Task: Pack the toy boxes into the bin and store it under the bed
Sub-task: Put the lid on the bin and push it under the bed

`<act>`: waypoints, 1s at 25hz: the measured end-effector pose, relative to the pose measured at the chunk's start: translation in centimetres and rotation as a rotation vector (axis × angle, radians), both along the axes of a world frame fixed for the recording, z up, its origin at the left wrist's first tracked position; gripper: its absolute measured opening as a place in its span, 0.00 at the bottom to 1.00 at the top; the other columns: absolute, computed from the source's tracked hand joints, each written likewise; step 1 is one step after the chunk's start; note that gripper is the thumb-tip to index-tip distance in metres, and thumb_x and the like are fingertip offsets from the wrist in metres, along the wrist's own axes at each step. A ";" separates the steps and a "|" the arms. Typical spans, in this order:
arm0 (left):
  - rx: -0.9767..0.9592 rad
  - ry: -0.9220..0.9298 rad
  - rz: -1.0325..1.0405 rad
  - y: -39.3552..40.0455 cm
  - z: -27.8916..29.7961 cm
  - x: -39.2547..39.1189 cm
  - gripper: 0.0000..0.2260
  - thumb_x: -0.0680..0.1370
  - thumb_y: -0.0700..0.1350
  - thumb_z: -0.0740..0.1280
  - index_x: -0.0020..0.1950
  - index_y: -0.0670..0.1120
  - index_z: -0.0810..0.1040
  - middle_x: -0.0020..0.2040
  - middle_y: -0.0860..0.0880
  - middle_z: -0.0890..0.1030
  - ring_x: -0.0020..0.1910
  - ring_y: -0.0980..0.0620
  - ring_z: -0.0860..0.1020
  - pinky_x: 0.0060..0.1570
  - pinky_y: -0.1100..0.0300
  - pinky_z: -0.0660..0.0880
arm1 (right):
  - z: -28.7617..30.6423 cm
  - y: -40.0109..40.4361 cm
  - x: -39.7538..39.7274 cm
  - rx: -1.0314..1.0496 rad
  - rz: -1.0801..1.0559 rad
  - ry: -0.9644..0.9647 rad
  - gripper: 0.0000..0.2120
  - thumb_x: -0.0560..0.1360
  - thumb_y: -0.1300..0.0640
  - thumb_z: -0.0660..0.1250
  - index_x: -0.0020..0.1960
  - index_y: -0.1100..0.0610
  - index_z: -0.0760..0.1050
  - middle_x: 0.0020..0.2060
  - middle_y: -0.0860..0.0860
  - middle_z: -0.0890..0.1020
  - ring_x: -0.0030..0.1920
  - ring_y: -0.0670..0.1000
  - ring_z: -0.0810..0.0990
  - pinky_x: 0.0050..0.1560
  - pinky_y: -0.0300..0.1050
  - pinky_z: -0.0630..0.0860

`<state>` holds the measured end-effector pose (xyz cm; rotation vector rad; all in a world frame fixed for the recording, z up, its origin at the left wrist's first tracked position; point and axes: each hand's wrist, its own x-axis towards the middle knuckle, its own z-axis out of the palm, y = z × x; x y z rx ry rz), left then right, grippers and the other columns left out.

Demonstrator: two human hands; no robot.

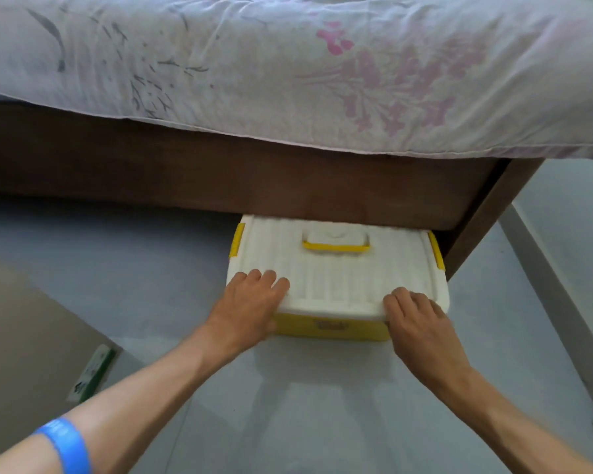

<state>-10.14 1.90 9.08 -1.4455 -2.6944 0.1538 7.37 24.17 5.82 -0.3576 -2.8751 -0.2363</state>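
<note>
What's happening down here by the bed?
A person is kneeling at the bed frame with both hands on a yellow bin that has a white lid. The left hand and right hand rest on the lid's near corners. The bin's far end sits under the bed; the near part sticks out on the floor.
</note>
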 end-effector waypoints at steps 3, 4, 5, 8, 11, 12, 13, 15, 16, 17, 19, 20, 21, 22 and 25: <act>-0.107 -0.177 -0.142 -3.4 1.1 2.3 0.12 0.71 0.51 0.66 0.53 0.55 0.68 0.45 0.55 0.69 0.45 0.49 0.71 0.46 0.58 0.66 | 0.9 -0.1 4.2 -0.121 0.188 -0.023 0.13 0.70 0.53 0.75 0.46 0.53 0.72 0.42 0.49 0.73 0.37 0.52 0.70 0.36 0.49 0.74; -0.139 -0.228 -0.142 -4.1 1.4 2.5 0.11 0.70 0.54 0.66 0.49 0.57 0.67 0.44 0.57 0.66 0.44 0.51 0.69 0.40 0.59 0.64 | 1.5 -0.4 4.7 -0.188 0.259 -0.061 0.12 0.73 0.45 0.70 0.48 0.51 0.71 0.44 0.46 0.73 0.40 0.50 0.70 0.40 0.47 0.73; -0.156 -0.259 -0.124 -4.7 1.6 2.8 0.12 0.69 0.57 0.66 0.46 0.57 0.66 0.44 0.57 0.64 0.44 0.53 0.66 0.36 0.60 0.61 | 2.1 -0.9 4.4 -0.252 0.310 -0.114 0.14 0.76 0.39 0.64 0.51 0.48 0.72 0.48 0.44 0.73 0.44 0.48 0.70 0.45 0.46 0.72; -0.169 -0.256 -0.093 -5.4 1.9 3.4 0.13 0.69 0.60 0.66 0.45 0.57 0.66 0.47 0.57 0.63 0.46 0.55 0.63 0.35 0.59 0.61 | 2.7 -3.0 1.1 -0.332 0.294 -0.213 0.29 0.80 0.33 0.49 0.72 0.48 0.67 0.72 0.46 0.69 0.70 0.50 0.67 0.69 0.50 0.65; -0.148 -0.292 -0.074 -5.8 1.9 3.9 0.13 0.70 0.60 0.67 0.45 0.58 0.66 0.48 0.56 0.63 0.47 0.55 0.62 0.37 0.60 0.62 | 2.2 -4.4 -2.5 -0.304 0.141 -0.202 0.32 0.81 0.36 0.46 0.80 0.52 0.52 0.80 0.48 0.50 0.79 0.53 0.49 0.76 0.53 0.50; -0.138 -0.301 -0.080 -5.8 2.0 3.9 0.13 0.70 0.60 0.67 0.46 0.58 0.66 0.49 0.56 0.63 0.47 0.55 0.62 0.37 0.60 0.62 | 2.1 -4.2 -3.5 -0.319 0.084 -0.214 0.33 0.81 0.37 0.46 0.80 0.52 0.50 0.80 0.48 0.47 0.80 0.53 0.46 0.77 0.54 0.48; -0.128 -0.300 -0.081 -5.8 2.1 3.9 0.13 0.71 0.60 0.67 0.46 0.58 0.66 0.49 0.56 0.63 0.47 0.55 0.62 0.37 0.59 0.63 | 2.1 -3.9 -4.3 -0.341 0.042 -0.255 0.33 0.81 0.37 0.46 0.80 0.52 0.49 0.80 0.48 0.46 0.80 0.53 0.44 0.77 0.54 0.47; -0.089 -0.294 -0.054 -5.8 2.4 4.1 0.14 0.72 0.60 0.68 0.49 0.57 0.66 0.51 0.56 0.64 0.48 0.54 0.63 0.39 0.59 0.65 | 2.8 -3.4 -5.6 -0.362 0.025 -0.337 0.33 0.81 0.37 0.46 0.81 0.52 0.47 0.81 0.48 0.47 0.80 0.52 0.45 0.78 0.55 0.45; -0.058 -0.284 -0.040 -5.9 2.2 4.4 0.15 0.73 0.60 0.68 0.52 0.57 0.67 0.54 0.55 0.65 0.50 0.53 0.65 0.40 0.58 0.68 | 3.1 -3.6 -5.5 -0.368 0.040 -0.334 0.32 0.82 0.38 0.47 0.80 0.53 0.48 0.81 0.49 0.49 0.80 0.53 0.46 0.78 0.54 0.46; -0.022 -0.246 -0.042 -6.2 1.8 5.1 0.17 0.73 0.59 0.68 0.57 0.56 0.68 0.58 0.54 0.67 0.54 0.51 0.67 0.42 0.56 0.71 | 3.2 -4.1 -4.7 -0.346 0.072 -0.274 0.32 0.82 0.38 0.48 0.80 0.54 0.51 0.80 0.51 0.52 0.79 0.54 0.49 0.78 0.55 0.48; 0.007 -0.125 -0.059 -7.0 0.5 7.6 0.23 0.72 0.51 0.73 0.66 0.51 0.73 0.65 0.49 0.74 0.60 0.45 0.76 0.47 0.52 0.79 | 2.9 -6.0 -0.7 -0.299 0.114 -0.086 0.30 0.81 0.41 0.53 0.77 0.57 0.62 0.77 0.55 0.64 0.76 0.59 0.61 0.74 0.57 0.59; 0.016 -0.095 -0.072 -7.4 -0.2 8.8 0.25 0.70 0.43 0.74 0.68 0.48 0.77 0.65 0.44 0.78 0.61 0.41 0.79 0.50 0.50 0.81 | 2.0 -7.0 2.0 -0.279 0.127 -0.004 0.27 0.80 0.44 0.55 0.75 0.57 0.66 0.74 0.55 0.69 0.73 0.60 0.67 0.72 0.58 0.63; 0.024 -0.043 -0.090 -7.6 -1.1 9.4 0.28 0.67 0.36 0.72 0.67 0.45 0.78 0.64 0.41 0.80 0.60 0.37 0.80 0.52 0.47 0.81 | 0.8 -7.8 4.5 -0.246 0.141 0.034 0.25 0.79 0.50 0.58 0.73 0.57 0.67 0.72 0.55 0.71 0.70 0.61 0.70 0.69 0.58 0.65; 0.028 -0.003 -0.087 -7.6 -1.8 9.5 0.31 0.64 0.32 0.71 0.67 0.43 0.79 0.63 0.39 0.80 0.60 0.36 0.80 0.53 0.44 0.80 | -0.4 -7.9 6.2 -0.205 0.150 0.048 0.24 0.76 0.56 0.60 0.73 0.56 0.68 0.71 0.55 0.73 0.68 0.62 0.73 0.67 0.58 0.66; 0.057 0.043 -0.052 -6.0 -2.2 7.7 0.38 0.58 0.27 0.75 0.68 0.42 0.78 0.64 0.38 0.79 0.61 0.34 0.79 0.55 0.41 0.79 | -1.7 -5.9 5.6 -0.143 0.084 0.026 0.32 0.68 0.69 0.69 0.71 0.56 0.72 0.68 0.54 0.77 0.65 0.63 0.76 0.64 0.61 0.71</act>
